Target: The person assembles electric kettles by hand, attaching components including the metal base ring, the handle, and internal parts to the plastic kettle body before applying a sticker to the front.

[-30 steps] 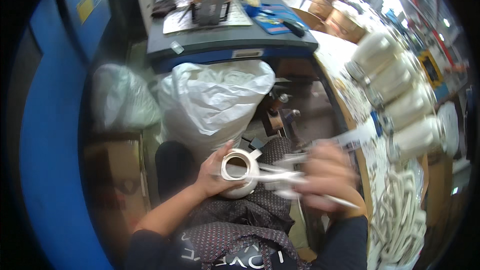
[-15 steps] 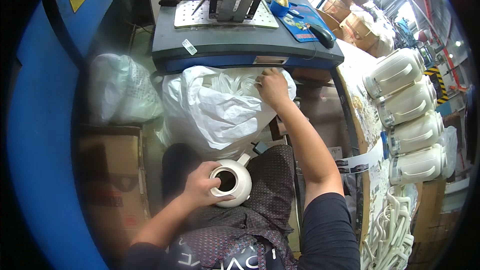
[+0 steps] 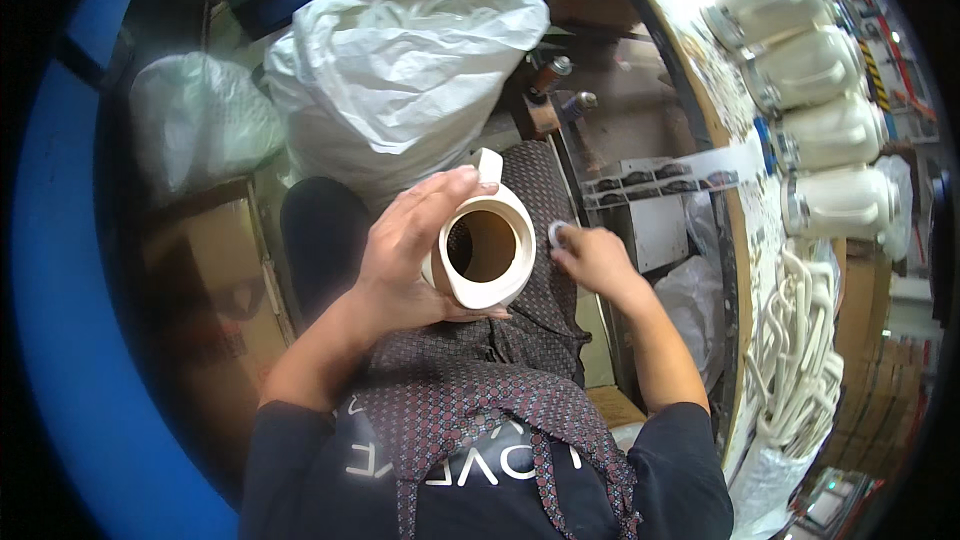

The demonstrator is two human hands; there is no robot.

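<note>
A hollow white jug body (image 3: pixel 512 282) is above my lap, its round mouth facing up and its inside looking brown. My left hand (image 3: pixel 400 245) is wrapped round its left side, fingers near the short square spout or stub on the far side. To the right of the jug, my right hand (image 3: pixel 600 260) pinches a small whitish ring-shaped piece (image 3: pixel 556 233), apart from the jug. What that piece is exactly is too small to tell. Ahead of my knees stands a large white sack (image 3: pixel 400 90) with translucent plastic strips (image 3: pixel 420 12) in its mouth.
Several cream jugs (image 3: pixel 830 202) lie in a row on the worn bench (image 3: pixel 715 90) at right, with a bundle of white handles (image 3: pixel 800 340) nearer me. Two small bottles (image 3: pixel 578 103) stand beyond my right knee. A cardboard box (image 3: pixel 200 290) and blue panel (image 3: pixel 75 290) are at left.
My right hand has come back from the sack's mouth to beside the jug, now with the small ring-shaped piece. The jug is raised, my left thumb out of its mouth. The view has tilted down.
</note>
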